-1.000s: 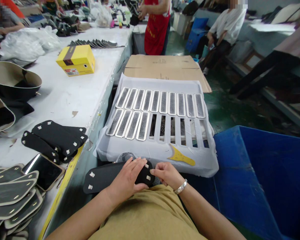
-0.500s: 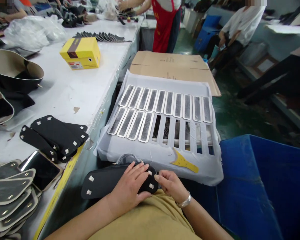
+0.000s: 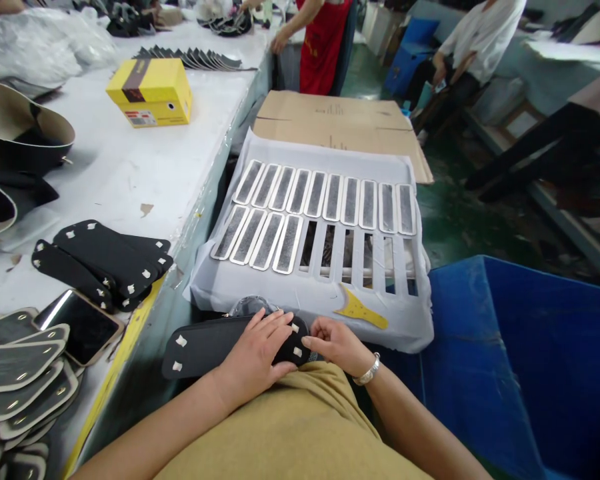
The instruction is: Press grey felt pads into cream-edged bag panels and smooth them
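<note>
A black rounded panel [image 3: 207, 345] with white tabs near its ends lies across in front of my waist. My left hand [image 3: 255, 350] rests flat over its right half, fingers stretched toward the far edge and thumb near the close edge. At the panel's right end, my right hand [image 3: 337, 343] is closed with thumb and index finger pinched together near a white tab [image 3: 298, 351]. Whatever is in the pinch is too small to make out. A dark curved piece with shiny fittings [image 3: 250, 306] sticks out behind the panel, its lower part hidden.
A grey-covered slotted rack [image 3: 310, 303] holds rows of dark white-edged strips [image 3: 286, 243] and a yellow tool [image 3: 363, 307]. On the left table are black panels [image 3: 100, 257], a phone [image 3: 80, 327], grey pieces [image 3: 20, 367] and a yellow box [image 3: 153, 93]. A blue bin [image 3: 460, 333] stands right.
The view has shifted slightly. My right hand has drawn a little away from the panel's end, still pinched. My left hand stays on the panel. A co-worker's arm has lowered by the far table.
</note>
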Available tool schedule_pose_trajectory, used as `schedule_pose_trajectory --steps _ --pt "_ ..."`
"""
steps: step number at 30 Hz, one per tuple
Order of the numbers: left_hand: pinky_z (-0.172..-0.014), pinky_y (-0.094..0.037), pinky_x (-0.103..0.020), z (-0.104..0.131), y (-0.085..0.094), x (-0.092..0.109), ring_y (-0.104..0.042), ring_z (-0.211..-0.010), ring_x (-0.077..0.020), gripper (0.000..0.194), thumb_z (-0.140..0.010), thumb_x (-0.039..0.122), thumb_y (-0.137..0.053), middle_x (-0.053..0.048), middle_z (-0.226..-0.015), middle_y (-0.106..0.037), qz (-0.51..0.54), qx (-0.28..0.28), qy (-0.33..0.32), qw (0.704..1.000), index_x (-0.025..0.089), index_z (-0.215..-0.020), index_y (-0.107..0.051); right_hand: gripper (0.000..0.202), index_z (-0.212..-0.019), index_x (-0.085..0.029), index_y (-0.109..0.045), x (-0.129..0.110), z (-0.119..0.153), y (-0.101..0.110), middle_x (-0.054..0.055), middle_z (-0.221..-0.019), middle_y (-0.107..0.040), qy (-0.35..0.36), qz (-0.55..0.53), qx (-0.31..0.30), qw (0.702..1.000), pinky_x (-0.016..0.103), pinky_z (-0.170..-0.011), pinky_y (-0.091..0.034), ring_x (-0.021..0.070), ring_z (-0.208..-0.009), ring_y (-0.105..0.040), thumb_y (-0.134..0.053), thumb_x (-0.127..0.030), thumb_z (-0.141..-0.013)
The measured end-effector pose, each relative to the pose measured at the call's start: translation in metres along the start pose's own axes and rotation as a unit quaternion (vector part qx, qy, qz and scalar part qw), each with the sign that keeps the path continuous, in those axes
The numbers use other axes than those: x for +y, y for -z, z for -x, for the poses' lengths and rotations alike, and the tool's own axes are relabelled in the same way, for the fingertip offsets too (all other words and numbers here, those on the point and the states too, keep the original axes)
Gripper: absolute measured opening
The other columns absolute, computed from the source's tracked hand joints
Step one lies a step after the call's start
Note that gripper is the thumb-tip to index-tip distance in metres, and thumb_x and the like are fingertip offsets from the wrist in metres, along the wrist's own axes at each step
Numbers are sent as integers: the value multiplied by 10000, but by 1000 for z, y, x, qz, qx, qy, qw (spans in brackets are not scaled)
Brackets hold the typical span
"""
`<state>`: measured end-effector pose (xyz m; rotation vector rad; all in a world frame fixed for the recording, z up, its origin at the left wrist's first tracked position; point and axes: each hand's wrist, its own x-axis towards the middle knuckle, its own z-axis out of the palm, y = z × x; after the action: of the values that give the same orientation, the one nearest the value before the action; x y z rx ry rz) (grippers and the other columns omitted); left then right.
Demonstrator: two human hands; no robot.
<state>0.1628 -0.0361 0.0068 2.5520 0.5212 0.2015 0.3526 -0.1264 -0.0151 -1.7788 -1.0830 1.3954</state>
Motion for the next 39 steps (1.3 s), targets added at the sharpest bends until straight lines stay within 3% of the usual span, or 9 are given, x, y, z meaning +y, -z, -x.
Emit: schedule_pose_trajectory --steps 3,6,8,11,14,17,21,28,39 --pt "-1072 -253 -526 0 0 0 -401 -1254 -269 487 -705 268 -674 -131 -1333 -476 4 -5 -4 1000 172 -1151 -504 263 -689 -176 -462 0 -4 -3 -57 -520 -446 -14 36 -12 999 205 -426 -280 76 -456 -389 -603 -395 -727" --pt "-1080 -247 -502 3 3 -2 -390 -1263 -258 523 -687 277 -689 -126 -1348 -459 10 -14 -12 1000 180 -1166 -502 237 -706 -178 -468 -4 -3 -6 -48 -534 -458 -8 106 29 994 226 -447 -324 97 -484 -416 -598 -375 -722" --pt "-1073 -250 -507 10 9 -6 -352 -1286 -272 592 -658 288 -714 -133 -1388 -403 2 -10 -3 1000 198 -1199 -491 266 -849 -163 -504 -9 1 -5 -10 -652 -542 13 163 73 984 260 -514 -410 126 -554 -485 -607 -372 -719" --pt "-1066 -224 -537 29 21 -20 -310 -1304 -300 725 -614 325 -747 -138 -1409 -361 -26 -2 34 999 224 -1264 -445 511 -1177 -158 -428 -19 9 -2 108 -1096 -563 124 265 121 948 383 -820 -472 218 -937 -561 -605 -349 -736" --pt "-1079 -166 -550 52 36 -38 -355 -1279 -289 743 -615 355 -747 -122 -1358 -437 -46 -12 62 997 221 -1272 -429 663 -1297 -186 -364 -33 9 -4 136 -1335 -419 247 364 78 895 465 -998 -363 278 -1221 -396 -635 -380 -723" --pt "-1084 -152 -545 68 48 -51 -389 -1257 -280 718 -613 366 -757 -127 -1348 -454 -58 -22 76 995 202 -1240 -448 696 -1265 -183 -419 -47 -1 -13 145 -1332 -436 301 409 6 862 493 -1007 -356 298 -1208 -414 -691 -412 -668" --pt "-1075 -203 -524 73 55 -57 -427 -1228 -277 678 -618 368 -757 -132 -1329 -476 -57 -16 80 995 190 -1209 -474 629 -1196 -164 -472 -55 -16 -26 155 -1290 -482 330 412 -37 849 481 -1000 -377 289 -1183 -446 -714 -383 -658" --pt "-1052 -273 -480 69 57 -61 -477 -1186 -256 624 -657 401 -724 -121 -1280 -529 -26 -2 68 997 207 -1204 -494 578 -1250 -153 -420 -43 -20 -28 164 -1297 -470 354 401 -38 844 465 -997 -396 275 -1219 -412 -623 -390 -764" --pt "-1073 -231 -480 79 52 -68 -393 -1268 -254 678 -661 341 -740 -127 -1366 -441 -25 -37 64 997 220 -1267 -462 574 -1242 -170 -452 -43 -23 -29 153 -1294 -481 364 408 -50 836 470 -986 -389 275 -1201 -429 -632 -413 -754"
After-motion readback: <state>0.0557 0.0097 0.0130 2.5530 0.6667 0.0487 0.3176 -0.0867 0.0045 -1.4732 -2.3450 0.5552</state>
